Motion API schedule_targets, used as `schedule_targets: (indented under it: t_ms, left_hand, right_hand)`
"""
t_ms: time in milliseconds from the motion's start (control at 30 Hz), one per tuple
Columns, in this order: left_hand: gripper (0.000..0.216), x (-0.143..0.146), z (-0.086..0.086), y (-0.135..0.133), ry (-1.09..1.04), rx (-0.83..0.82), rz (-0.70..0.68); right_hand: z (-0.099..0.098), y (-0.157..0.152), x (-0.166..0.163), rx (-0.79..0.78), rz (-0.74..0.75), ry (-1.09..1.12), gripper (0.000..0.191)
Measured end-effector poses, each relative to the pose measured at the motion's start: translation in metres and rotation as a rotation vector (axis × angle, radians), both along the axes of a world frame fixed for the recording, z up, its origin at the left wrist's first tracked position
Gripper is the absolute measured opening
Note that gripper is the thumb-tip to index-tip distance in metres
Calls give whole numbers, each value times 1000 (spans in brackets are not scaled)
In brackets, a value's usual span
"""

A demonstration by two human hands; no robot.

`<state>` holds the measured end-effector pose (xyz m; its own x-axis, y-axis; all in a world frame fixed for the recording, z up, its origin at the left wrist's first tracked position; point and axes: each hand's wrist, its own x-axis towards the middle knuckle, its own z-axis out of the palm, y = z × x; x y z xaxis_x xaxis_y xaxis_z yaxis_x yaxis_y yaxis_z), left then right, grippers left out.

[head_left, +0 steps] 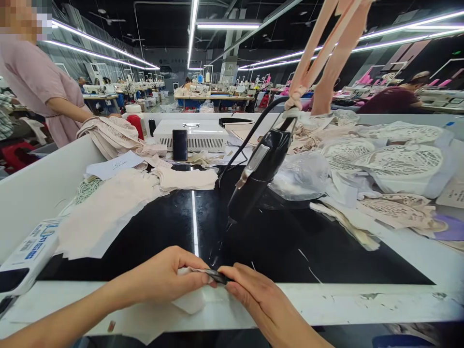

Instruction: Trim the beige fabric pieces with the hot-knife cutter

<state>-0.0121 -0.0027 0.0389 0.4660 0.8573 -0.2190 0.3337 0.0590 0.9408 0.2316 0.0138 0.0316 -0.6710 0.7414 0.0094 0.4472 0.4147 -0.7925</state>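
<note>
Near the front edge of the table, my left hand [163, 278] pinches a small pale piece of cloth [185, 270] between thumb and fingers. A small dark, shiny piece [216, 276] spans the gap between both hands; its exact kind is hard to make out. My right hand [253, 295] is closed on the other end of it, thumb below and fingers on top. Under my left hand, a pale sheet [190, 300] hangs over the table edge. Just beyond my hands, a black corded hand tool [259, 169] hangs nose-down from knotted pink fabric strips [319, 53].
A black mat [275, 246] covers the table. Pale cut pieces [108, 212] lie left; lace-patterned pieces [402, 162] and a clear plastic bag [300, 176] lie right. A white box [190, 133] and a phone [180, 145] stand behind. A person in pink [39, 82] is at the left.
</note>
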Motion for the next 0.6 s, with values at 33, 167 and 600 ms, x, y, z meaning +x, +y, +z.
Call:
schedule_targets:
  t_ms: [33,167,600]
  left_hand:
    - [32,0,0,0,3,2,1]
    - [33,0,-1,0,10,0,1]
    - [35,-1,3,-1,55,-65,1]
  right_hand:
    - [0,0,0,6,-2,-4,33]
    - [-3,2,-1,24,-4,-5,34]
    - [-6,0,-2,47,-20,8,32]
